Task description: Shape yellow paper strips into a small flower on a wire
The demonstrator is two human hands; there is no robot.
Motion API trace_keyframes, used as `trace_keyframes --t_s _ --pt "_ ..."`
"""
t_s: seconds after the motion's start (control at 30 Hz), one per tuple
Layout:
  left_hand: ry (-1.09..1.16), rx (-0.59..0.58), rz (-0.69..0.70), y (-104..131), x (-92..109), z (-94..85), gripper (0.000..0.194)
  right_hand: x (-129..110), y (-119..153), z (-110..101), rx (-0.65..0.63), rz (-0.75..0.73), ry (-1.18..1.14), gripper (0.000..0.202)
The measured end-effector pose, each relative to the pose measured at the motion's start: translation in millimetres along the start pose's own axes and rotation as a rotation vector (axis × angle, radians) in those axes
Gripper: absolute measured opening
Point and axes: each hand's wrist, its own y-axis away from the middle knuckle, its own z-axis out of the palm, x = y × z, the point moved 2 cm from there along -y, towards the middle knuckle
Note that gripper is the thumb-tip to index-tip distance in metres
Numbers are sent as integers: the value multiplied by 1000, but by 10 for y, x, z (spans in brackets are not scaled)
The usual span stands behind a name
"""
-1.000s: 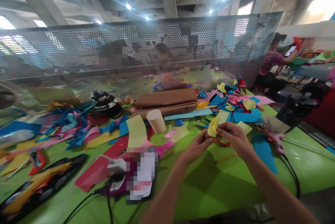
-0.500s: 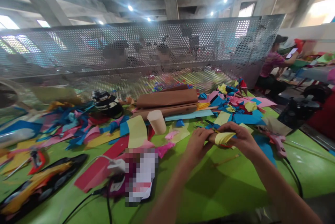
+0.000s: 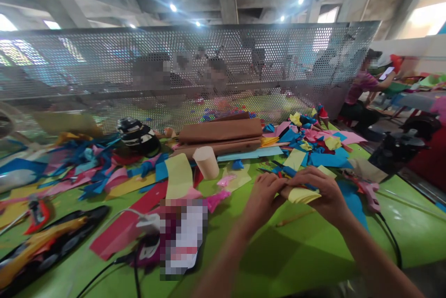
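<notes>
Both hands are gripping the yellow paper above the right half of the green desk (image 3: 265, 261): the left hand (image 3: 266, 193) is closing its fingers on the left end, the right hand (image 3: 322, 191) is pinching it from behind, so the layered edges of the yellow paper (image 3: 303, 195) are showing between them. The fingers are hiding part of it.

A thin stick (image 3: 294, 218) is lying just below the hands. Beyond them, paper scraps (image 3: 306, 135) are crowding the desk, and a blue sheet (image 3: 351, 200) is lying beside the right hand, with a pink glue gun (image 3: 371, 196) next to it; its black cord (image 3: 393, 242) is trailing toward the near edge. On the left, a pale tube (image 3: 206, 162) is standing in front of a brown roll (image 3: 219, 131). Nearer, a white plug (image 3: 149, 223) is sitting by a red sheet (image 3: 118, 233). A perforated screen (image 3: 104, 66) is rising behind everything, and a co-worker (image 3: 362, 82) is sitting at far right.
</notes>
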Motion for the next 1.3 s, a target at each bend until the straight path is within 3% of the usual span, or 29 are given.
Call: trace_keyframes --t_s 0.33,0.57,0.83,1.03,1.2,1.3 --pt "18 -4 47 17 -4 67 25 16 -8 22 22 -42 39 5" --pt "-51 -14 29 13 18 60 22 15 22 11 61 -51 5 19" --pt "-107 25 55 33 1 84 24 -10 41 -9 59 4 -11 17" --pt "-109 41 71 31 10 82 25 -15 54 10 72 -29 -11 41" --pt "12 48 17 32 -1 89 24 2 45 -2 103 42 68 15" --pt "238 23 -61 32 -10 110 24 63 33 10 101 130 67 6"
